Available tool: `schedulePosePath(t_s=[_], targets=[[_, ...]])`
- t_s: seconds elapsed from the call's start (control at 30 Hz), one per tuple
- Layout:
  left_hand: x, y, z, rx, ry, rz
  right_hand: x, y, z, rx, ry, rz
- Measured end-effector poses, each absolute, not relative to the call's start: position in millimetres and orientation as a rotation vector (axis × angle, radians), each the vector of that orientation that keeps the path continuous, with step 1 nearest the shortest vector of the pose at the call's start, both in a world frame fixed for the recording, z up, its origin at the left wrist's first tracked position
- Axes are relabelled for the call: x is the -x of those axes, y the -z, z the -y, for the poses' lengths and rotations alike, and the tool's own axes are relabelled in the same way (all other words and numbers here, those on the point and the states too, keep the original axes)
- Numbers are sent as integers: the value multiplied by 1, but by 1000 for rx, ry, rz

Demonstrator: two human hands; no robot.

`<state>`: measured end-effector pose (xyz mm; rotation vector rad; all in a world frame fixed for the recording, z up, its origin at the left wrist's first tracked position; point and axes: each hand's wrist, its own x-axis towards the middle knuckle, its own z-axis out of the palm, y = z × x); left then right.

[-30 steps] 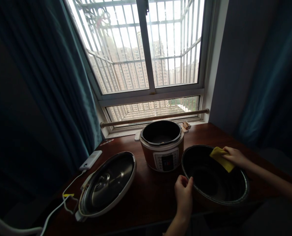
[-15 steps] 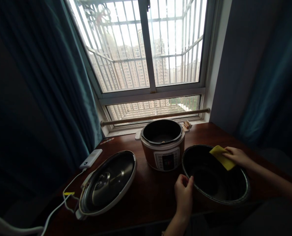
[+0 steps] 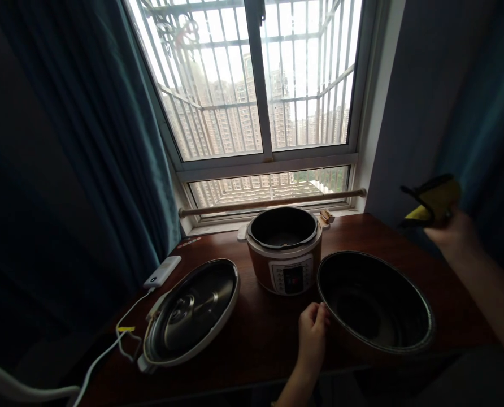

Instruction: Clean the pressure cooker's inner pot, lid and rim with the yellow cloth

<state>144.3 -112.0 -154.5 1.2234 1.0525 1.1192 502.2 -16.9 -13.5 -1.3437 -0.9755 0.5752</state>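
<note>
A dark inner pot (image 3: 408, 288) with a wide round mouth sits at the right of the wooden table. At its left rim, my left hand (image 3: 312, 332) pinches the edge with curled fingers. My right hand (image 3: 457, 232), slightly blurred, is up in the air beyond the pot's right side. It grips a yellow cloth (image 3: 438, 198) with dark edging, bunched up and apart from the pot. Just left of the pot stands an electric pressure cooker (image 3: 263, 268), its top open and a control panel on its front. Its round lid (image 3: 235, 297) lies inner side up on the left.
A white power bank (image 3: 163, 271) with a white cable (image 3: 103, 351) lies on the table's left edge. Behind the cooker are a rail (image 3: 273, 202) and a barred window. Blue curtains (image 3: 137, 141) hang at both sides.
My right hand has lifted the yellow cloth out of the pot, up and to the right. My left hand has shifted slightly and its fingers have closed at the pot's rim.
</note>
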Motion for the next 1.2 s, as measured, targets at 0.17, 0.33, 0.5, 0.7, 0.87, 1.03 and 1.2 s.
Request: schedulePosePath(t_s=[0.17, 0.33, 0.5, 0.7, 0.87, 1.03, 1.2], targets=[[-133, 145, 115, -1211, -1182, -1071, -399, -18, -1, 875, -511, 1350], [-107, 126, 119, -1240, -1497, -1279, -276, 27, -11, 872, -610, 1788], [-80, 109, 104, -1693, -1760, -1550, -221, 66, -2, 1080, 294, 2357], [-86, 126, 82, -2015, -1470, -1617, -215, 70, -15, 1241, 595, 2390], [-98, 144, 88, -1845, -1363, -1579, -214, 74, -47, 1259, 571, 2383], [-95, 154, 97, -1752, -1268, -1548, -212, 72, -91, 1284, 502, 2359], [-92, 168, 106, -1740, -1162, -1530, -209, 72, -123, 1269, 328, 2298]])
